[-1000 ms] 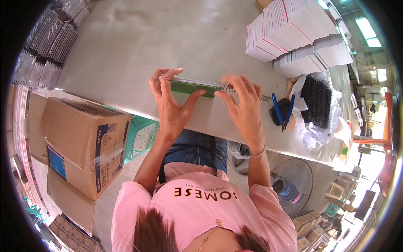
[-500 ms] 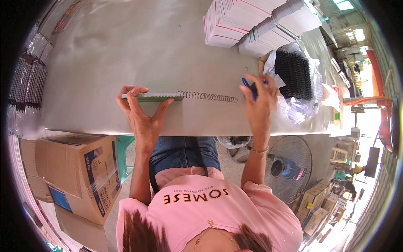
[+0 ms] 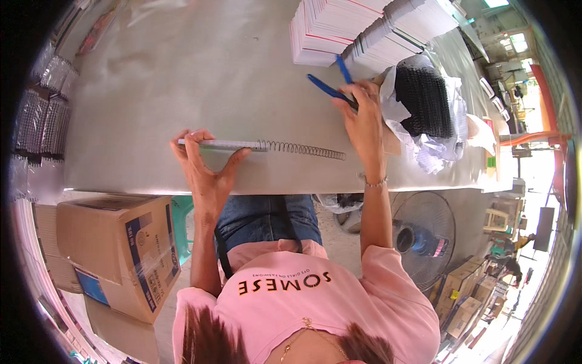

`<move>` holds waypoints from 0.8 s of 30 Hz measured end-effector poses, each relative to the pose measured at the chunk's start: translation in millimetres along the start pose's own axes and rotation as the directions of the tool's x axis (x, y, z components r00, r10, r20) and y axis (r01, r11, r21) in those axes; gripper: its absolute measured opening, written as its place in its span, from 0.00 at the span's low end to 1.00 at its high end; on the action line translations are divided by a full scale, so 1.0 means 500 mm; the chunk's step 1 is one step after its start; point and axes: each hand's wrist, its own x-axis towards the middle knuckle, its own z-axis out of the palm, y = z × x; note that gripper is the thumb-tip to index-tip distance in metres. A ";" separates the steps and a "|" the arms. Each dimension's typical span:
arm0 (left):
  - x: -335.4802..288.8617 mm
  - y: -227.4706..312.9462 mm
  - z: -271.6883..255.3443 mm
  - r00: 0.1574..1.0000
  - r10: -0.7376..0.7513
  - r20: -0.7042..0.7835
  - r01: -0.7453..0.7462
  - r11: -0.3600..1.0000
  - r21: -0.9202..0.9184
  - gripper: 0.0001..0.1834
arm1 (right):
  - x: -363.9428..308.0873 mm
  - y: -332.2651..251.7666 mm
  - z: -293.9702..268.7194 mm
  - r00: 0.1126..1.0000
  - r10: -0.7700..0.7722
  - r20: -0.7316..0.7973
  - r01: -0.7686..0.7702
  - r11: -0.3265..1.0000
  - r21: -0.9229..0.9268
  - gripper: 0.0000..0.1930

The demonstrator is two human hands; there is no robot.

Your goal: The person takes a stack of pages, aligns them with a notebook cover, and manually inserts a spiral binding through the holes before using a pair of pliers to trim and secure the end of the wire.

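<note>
My left hand (image 3: 209,173) grips a thin notebook (image 3: 224,144) on edge just above the table, thumb on the near side and fingers over the far side. From the notebook's right end a dark wire spiral coil (image 3: 303,150) sticks out, its loose end pointing right. My right hand (image 3: 364,115) is closed on blue-handled pliers (image 3: 327,90), beyond and to the right of the coil's end. The two handles are spread and point away to the far left; the jaws are hidden in my fingers. Pliers and coil are apart.
Tall stacks of white paper blocks (image 3: 330,33) stand at the far right. Black spiral coils (image 3: 424,100) lie on crumpled plastic beside my right hand. Wrapped coil-bound bundles (image 3: 47,118) line the left edge. Below the table are a cardboard box (image 3: 115,242) and a fan (image 3: 424,233).
My right hand has moved away from me, and the blue handles now show spread toward the far left. The notebook and coil have dropped slightly nearer, still in my left hand.
</note>
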 end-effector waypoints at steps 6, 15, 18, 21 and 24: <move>0.007 0.004 -0.008 0.997 0.063 0.046 -0.062 0.998 -0.024 0.31 | -0.049 0.075 -0.065 0.969 0.120 0.218 -0.073 0.974 -0.214 0.36; 0.040 0.010 0.015 0.981 0.156 0.117 -0.149 0.987 -0.067 0.32 | -0.068 0.070 -0.131 0.843 0.095 0.530 0.000 0.984 -0.176 0.41; 0.045 -0.003 0.026 0.967 0.196 0.161 -0.182 0.978 -0.101 0.33 | -0.066 0.031 -0.108 0.890 0.078 0.450 -0.161 0.976 0.147 0.41; 0.044 -0.017 0.045 0.968 0.158 0.194 -0.133 0.982 -0.136 0.36 | -0.060 0.002 -0.083 0.785 0.026 0.619 -0.522 0.566 0.638 0.40; 0.040 -0.025 0.051 0.973 0.177 0.147 -0.142 0.964 -0.223 0.38 | -0.048 -0.018 -0.051 0.757 -0.217 0.617 -0.402 0.590 0.700 0.41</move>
